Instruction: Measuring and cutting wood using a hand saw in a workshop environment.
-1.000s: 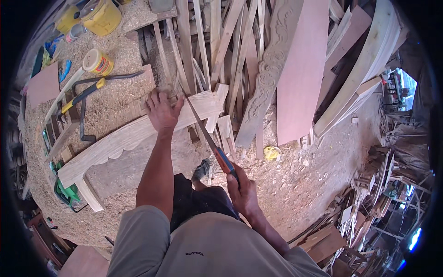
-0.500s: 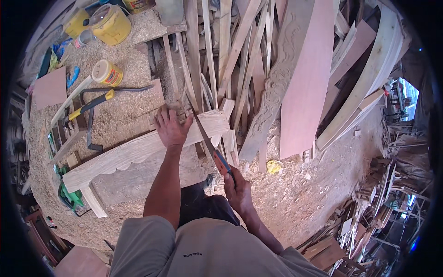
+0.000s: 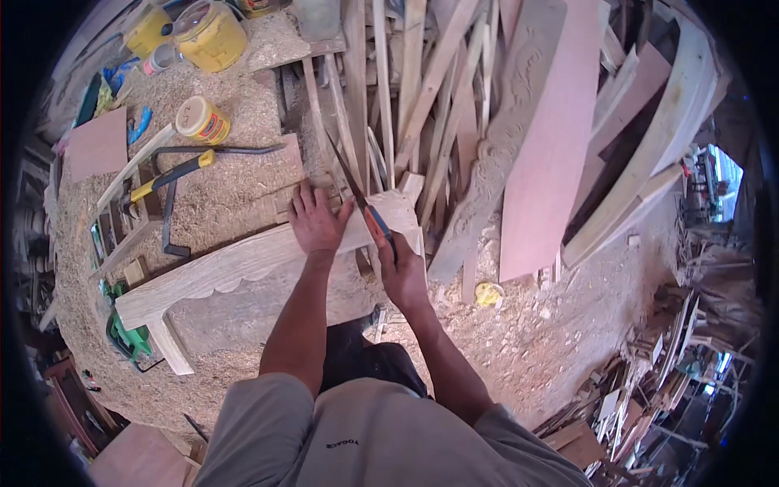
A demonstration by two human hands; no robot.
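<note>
My right hand (image 3: 403, 272) is closed around the orange-and-blue handle of a handsaw (image 3: 378, 222). Its narrow blade slants away from me to the upper left and crosses the wooden board near its right end. That pale board (image 3: 235, 258) has a scalloped lower edge and a short leg piece at its left end. Pressed on the board just left of the blade, my left hand (image 3: 318, 222) lies with fingers spread, holding nothing. The cut itself is too small to make out.
A yellow-handled hammer (image 3: 174, 175), a dark bent bar (image 3: 169, 223) and a small yellow tub (image 3: 203, 120) lie among shavings on the left. A green tool (image 3: 128, 333) sits by the board's left end. Long planks (image 3: 544, 162) and a carved board (image 3: 503, 138) lean beyond.
My right hand has pushed the saw forward, away from me, so the handle is now close to the board. My left hand keeps its place on the wood. The view has shifted slightly.
</note>
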